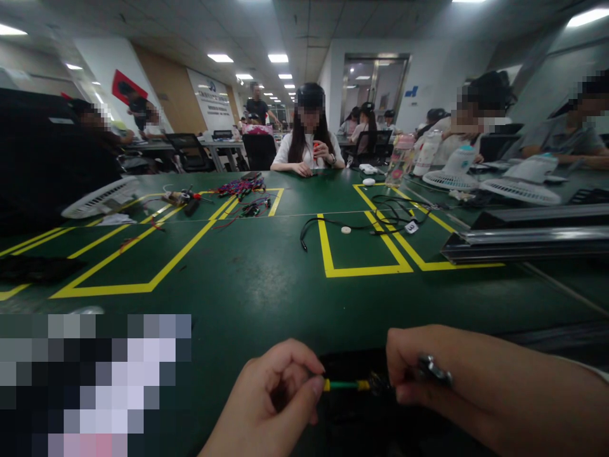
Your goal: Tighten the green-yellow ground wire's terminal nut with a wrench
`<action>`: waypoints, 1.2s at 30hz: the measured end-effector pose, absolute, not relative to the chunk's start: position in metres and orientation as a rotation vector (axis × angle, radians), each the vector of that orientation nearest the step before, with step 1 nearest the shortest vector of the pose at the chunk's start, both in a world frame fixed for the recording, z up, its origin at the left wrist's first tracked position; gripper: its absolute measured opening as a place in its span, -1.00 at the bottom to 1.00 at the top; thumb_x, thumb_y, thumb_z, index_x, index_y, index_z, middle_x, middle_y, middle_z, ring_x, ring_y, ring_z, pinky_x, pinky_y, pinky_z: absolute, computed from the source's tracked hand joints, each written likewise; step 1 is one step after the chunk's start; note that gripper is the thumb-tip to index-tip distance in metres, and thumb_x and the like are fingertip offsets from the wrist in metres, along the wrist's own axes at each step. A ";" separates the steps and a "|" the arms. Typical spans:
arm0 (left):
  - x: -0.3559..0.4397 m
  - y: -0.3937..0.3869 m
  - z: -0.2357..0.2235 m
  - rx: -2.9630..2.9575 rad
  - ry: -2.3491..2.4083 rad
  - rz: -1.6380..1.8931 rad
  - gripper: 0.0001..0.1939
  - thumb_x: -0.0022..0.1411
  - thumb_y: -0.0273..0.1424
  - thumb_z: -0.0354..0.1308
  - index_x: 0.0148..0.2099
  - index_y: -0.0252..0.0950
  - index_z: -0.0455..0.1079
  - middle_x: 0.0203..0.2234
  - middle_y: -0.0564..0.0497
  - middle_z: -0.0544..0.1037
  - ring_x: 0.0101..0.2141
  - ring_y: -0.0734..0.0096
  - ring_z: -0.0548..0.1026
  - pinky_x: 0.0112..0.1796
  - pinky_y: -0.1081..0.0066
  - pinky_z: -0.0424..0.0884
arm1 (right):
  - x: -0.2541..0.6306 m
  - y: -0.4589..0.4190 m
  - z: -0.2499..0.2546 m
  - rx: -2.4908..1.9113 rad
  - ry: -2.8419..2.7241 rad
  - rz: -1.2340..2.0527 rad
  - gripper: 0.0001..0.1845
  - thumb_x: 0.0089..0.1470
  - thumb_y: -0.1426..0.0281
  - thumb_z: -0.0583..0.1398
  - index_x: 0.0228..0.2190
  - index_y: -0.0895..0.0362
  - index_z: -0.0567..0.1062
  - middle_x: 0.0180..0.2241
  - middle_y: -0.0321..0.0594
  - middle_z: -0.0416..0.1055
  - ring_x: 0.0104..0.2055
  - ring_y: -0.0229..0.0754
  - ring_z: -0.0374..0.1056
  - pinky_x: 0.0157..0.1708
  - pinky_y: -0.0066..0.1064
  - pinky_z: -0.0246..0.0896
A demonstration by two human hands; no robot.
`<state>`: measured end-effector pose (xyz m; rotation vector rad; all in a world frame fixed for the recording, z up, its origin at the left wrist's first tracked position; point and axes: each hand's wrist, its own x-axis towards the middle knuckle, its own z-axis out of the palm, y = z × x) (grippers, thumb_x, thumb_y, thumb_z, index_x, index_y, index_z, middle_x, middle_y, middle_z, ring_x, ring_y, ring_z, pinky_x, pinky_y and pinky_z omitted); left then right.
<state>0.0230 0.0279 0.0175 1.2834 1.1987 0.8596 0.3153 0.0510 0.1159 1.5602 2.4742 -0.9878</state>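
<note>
My left hand point(280, 393) is low in the middle, thumb and forefinger pinched on the end of a thin green piece with yellow ends point(343, 385), which looks like a short wire. The piece lies level, and its right end meets a small dark, glinting part point(377, 383) beside my right hand. My right hand point(409, 368) is closed, its fingers curled under. A shiny metal part point(435, 369) juts out at the back of that hand; what the fingers grip is mostly hidden. A black surface point(352, 422) lies below both hands.
Yellow tape outlines point(368, 274) mark the green table point(257, 273). Black cables point(380, 219) and a white disc point(346, 230) lie ahead; metal profiles point(533, 238) sit on the right. Bundled wires point(240, 185) are at the back. Across the table sits a person point(309, 143).
</note>
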 end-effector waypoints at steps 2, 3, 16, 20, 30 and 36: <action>0.023 0.028 0.017 1.290 1.204 0.859 -0.85 0.43 -0.26 0.62 -0.13 -0.20 0.80 -0.55 0.10 0.70 -0.47 0.30 0.52 -0.32 0.39 0.34 | 0.318 0.054 0.114 1.464 2.536 -0.967 -0.79 0.52 0.49 0.38 -0.19 -0.05 0.60 -0.17 -0.27 0.84 -0.22 0.05 0.70 -0.22 -0.30 0.34; 0.023 0.028 0.018 1.293 1.205 0.859 -0.85 0.43 -0.25 0.63 -0.13 -0.19 0.80 -0.55 0.10 0.70 -0.47 0.30 0.52 -0.32 0.39 0.34 | 0.320 0.054 0.112 1.412 2.572 -0.968 -0.78 0.49 0.52 0.38 -0.19 -0.05 0.60 -0.17 -0.26 0.83 -0.22 0.05 0.69 -0.22 -0.30 0.34; 0.021 0.029 0.013 1.310 1.192 0.858 -0.83 0.43 -0.23 0.63 -0.12 -0.19 0.79 -0.55 0.11 0.70 -0.47 0.32 0.50 -0.32 0.39 0.30 | 0.352 0.045 0.104 1.693 2.909 -1.315 -0.66 0.51 0.10 0.48 -0.33 -0.07 0.67 -0.41 -0.37 0.61 -0.41 -0.11 0.48 -0.36 -0.41 0.40; 0.021 0.029 0.010 1.320 1.185 0.860 -0.83 0.44 -0.22 0.63 -0.11 -0.18 0.79 -0.55 0.11 0.69 -0.48 0.30 0.51 -0.33 0.38 0.31 | 0.357 0.024 0.070 1.748 3.007 -1.265 -0.52 0.65 0.01 0.49 -0.34 -0.08 0.68 -0.40 -0.41 0.63 -0.42 -0.18 0.52 -0.36 -0.50 0.42; 0.021 0.028 0.015 1.334 1.201 0.856 -0.81 0.43 -0.20 0.63 -0.13 -0.17 0.77 -0.56 0.11 0.67 -0.49 0.29 0.50 -0.33 0.38 0.32 | 0.348 0.017 0.055 1.714 3.011 -1.248 -0.51 0.72 0.01 0.41 -0.32 -0.10 0.65 -0.40 -0.39 0.68 -0.44 -0.15 0.54 -0.39 -0.50 0.44; 0.023 0.028 0.018 1.301 1.206 0.849 -0.82 0.40 -0.22 0.63 -0.15 -0.18 0.76 -0.57 0.14 0.64 -0.48 0.31 0.48 -0.33 0.39 0.29 | 0.329 0.025 0.070 1.759 2.901 -1.195 -0.51 0.63 -0.08 0.45 -0.32 -0.09 0.68 -0.45 -0.35 0.63 -0.43 -0.09 0.53 -0.41 -0.44 0.46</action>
